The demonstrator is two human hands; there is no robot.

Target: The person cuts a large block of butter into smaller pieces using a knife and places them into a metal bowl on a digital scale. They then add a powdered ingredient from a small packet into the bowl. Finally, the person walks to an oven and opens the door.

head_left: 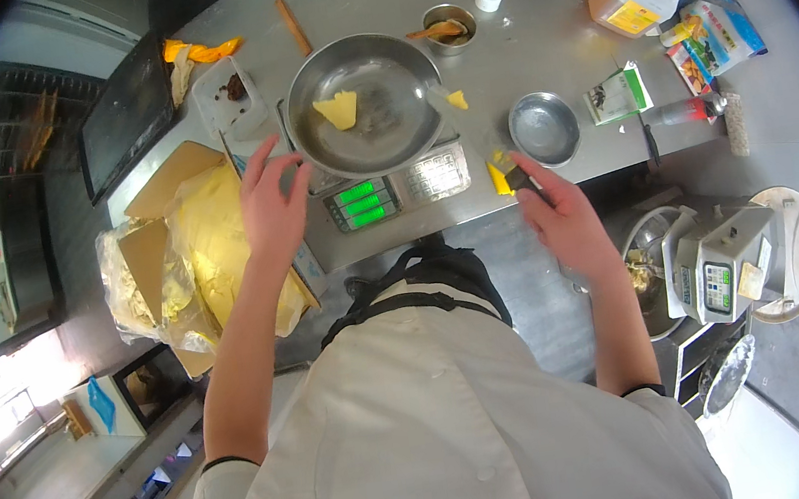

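A wide metal pan (305, 146) rests on a digital scale (425, 177) with a lit green display. In the pan lies a yellow chunk that looks like butter (337, 110). A smaller yellow piece (458, 100) sits at the pan's right rim. My left hand (277, 200) is open, fingers apart, over the scale's left side, between the pan and a large yellow block (222, 243) in a plastic-lined carton. My right hand (555, 204) is closed around a dark-handled scraper (517, 176) beside the table's front edge. Yellow material shows by the scraper's blade, which is partly hard to make out.
Right of the pan stand a metal bowl (545, 127) and a small cup (451, 29) with a wooden spoon. A jug (629, 2) and packets stand farther right. A plastic tub (232, 100) is at left. Another scale (715, 268) stands below right.
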